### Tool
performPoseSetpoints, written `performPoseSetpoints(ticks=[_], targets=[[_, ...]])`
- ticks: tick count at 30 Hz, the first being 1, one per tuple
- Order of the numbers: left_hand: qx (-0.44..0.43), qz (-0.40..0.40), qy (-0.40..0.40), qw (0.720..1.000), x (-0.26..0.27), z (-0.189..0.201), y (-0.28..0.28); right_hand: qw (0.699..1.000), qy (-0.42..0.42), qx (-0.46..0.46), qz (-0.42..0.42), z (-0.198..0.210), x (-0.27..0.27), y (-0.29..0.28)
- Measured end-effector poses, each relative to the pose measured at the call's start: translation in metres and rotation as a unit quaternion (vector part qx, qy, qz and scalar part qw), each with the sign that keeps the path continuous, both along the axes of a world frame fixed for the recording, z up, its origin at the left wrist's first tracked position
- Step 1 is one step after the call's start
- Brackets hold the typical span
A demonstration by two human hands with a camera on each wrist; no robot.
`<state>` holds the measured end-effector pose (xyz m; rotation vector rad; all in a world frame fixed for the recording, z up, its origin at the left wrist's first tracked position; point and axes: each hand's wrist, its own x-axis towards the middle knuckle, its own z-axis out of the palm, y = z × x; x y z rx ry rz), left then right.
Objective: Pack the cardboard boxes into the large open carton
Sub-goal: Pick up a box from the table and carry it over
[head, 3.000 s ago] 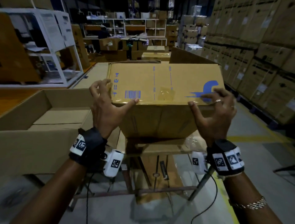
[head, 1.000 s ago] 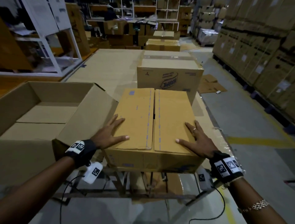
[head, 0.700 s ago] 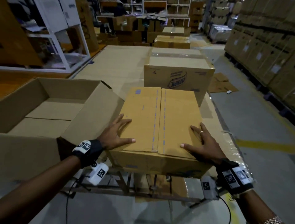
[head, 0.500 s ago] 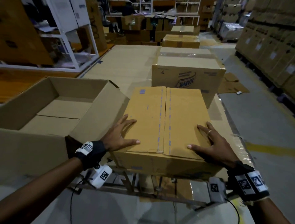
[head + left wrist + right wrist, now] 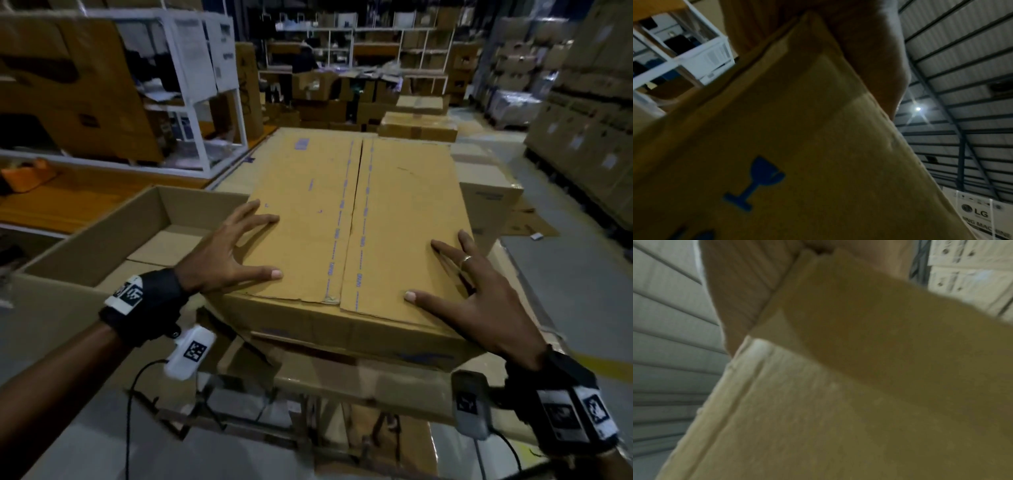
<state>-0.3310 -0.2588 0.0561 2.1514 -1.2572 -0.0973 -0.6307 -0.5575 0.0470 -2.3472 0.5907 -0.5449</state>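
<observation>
Since half a second ago our cardboard box has come up toward the camera: it fills far more of the head view, and its far edge now hides most of the printed box behind it, which was in full sight before. We read that as the lift having begun, with the box rising off the cardboard-covered table, though its near bottom edge seems only just clear of that surface.

Our left hand holds the near left corner, fingers spread flat over the top flap and thumb stretched along the front edge; our right hand mirrors it on the near right corner, fingers splayed, a ring on one. Both wrist views show only a palm pressed to the box's side, with a blue fragile-glass mark on the left face.

The large open carton sits just to the left, touching or nearly touching the box's left side, its floor showing plain flaps. The carry is a short swing left and down; the carton's right wall is what the box must clear.
</observation>
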Motion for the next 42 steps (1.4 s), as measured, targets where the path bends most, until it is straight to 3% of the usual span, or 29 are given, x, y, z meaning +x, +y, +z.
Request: performPoseSetpoints(ticks=[11,21,32,42], targets=[[0.019,0.011,-0.044,0.999,0.094,0.056,0.168,0.999,-0.026,-0.02,0.015,0.039,0.098,0.161],[0.041,0.005,-0.039,0.998,0.195,0.07,0.288,0.999,-0.032,-0.002,0.018,0.043,0.199,0.281],[0.053,-0.006,-0.006,0.999,0.308,0.06,0.303,1.0,-0.014,0.005,0.001,0.021,0.317,0.298],[0.089,-0.02,0.036,0.995,0.384,0.011,0.278,0.999,0.036,0.029,-0.015,-0.014,0.383,0.285]])
